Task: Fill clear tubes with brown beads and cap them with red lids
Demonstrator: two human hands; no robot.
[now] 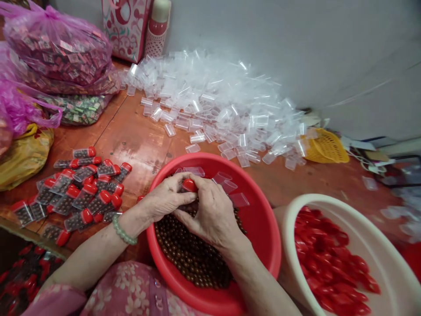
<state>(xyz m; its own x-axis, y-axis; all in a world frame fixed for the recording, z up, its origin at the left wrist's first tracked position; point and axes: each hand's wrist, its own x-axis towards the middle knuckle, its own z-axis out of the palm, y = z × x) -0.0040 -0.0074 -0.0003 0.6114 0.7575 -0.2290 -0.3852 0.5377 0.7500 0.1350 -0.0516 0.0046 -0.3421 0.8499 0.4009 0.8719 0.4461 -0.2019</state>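
Over the red basin (pixel 274 237), my left hand (pixel 164 197) is closed around a small container with a red cap (pixel 189 185). My right hand (pixel 215 210) meets it there, its fingers bent against the same cap; the container's body is mostly hidden by my fingers. Below my hands, dark brown round beads (pixel 194 256) fill the near left part of the basin. Several clear empty tubes (pixel 239 200) lie inside along its far side. A pile of bead-filled containers with red caps (pixel 87 195) lies on the table to my left.
A heap of clear plastic tubes (pixel 210 101) spreads across the wooden table (pixel 125 136) by the wall. At right stand a cream tub (pixel 296 199) of red caps (pixel 329 263) and a yellow basket (pixel 325 147). Pink bags of small packets (pixel 62 48) sit at upper left.
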